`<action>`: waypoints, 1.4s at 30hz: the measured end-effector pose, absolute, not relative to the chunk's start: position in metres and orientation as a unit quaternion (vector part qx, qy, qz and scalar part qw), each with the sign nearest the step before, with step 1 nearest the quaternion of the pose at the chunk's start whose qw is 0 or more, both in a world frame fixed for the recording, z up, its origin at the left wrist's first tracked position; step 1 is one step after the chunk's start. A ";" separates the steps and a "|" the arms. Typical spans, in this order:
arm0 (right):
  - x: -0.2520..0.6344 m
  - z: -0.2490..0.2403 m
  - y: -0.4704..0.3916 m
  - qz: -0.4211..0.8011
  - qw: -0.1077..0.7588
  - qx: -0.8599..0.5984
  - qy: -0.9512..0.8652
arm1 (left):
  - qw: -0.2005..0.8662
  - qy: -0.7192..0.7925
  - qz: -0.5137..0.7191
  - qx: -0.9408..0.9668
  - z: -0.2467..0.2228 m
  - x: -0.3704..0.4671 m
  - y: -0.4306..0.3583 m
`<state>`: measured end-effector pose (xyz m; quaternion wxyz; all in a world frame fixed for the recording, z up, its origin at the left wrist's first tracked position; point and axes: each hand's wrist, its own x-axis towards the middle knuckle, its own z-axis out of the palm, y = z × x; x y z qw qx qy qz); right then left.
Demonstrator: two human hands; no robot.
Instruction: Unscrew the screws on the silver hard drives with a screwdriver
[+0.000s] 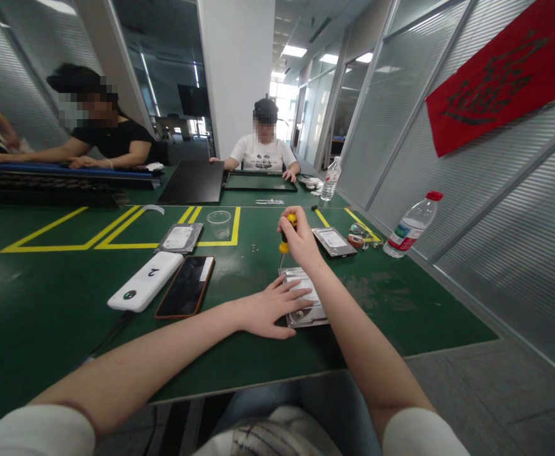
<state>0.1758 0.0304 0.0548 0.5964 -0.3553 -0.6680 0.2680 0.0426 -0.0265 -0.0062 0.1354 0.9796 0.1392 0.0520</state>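
Note:
A silver hard drive (311, 316) lies on the green table in front of me. Across its left part my left hand (272, 307) is laid flat with the fingers spread. My right hand (299, 234) is wrapped round the handle of a yellow and black screwdriver (284, 245), held upright with its shaft pointing down at the drive's far left corner. My hand covers part of the handle, and the tip's exact contact is too small to make out. Several tiny screws (253, 247) lie on the table beyond the drive, to the left.
Left stand a white power bank (145, 282), a phone (185, 287), a second drive (180, 237) and a clear cup (219, 225). Right are another drive (335, 242), a tape roll (355, 240) and a bottle (412, 226). Across the table (239, 354), people handle dark panels (194, 182).

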 end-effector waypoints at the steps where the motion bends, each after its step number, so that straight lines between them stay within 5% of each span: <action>1: 0.175 0.052 0.031 0.272 0.609 -0.351 -0.658 | 0.134 0.139 0.051 0.980 -0.006 0.043 -0.027; 14: 0.178 0.047 0.041 0.389 0.674 -0.282 -0.561 | 0.137 0.132 0.062 0.980 -0.009 0.042 -0.025; 42: 0.178 0.039 0.048 0.329 0.650 -0.319 -0.606 | 0.145 0.140 0.051 0.978 -0.003 0.043 -0.028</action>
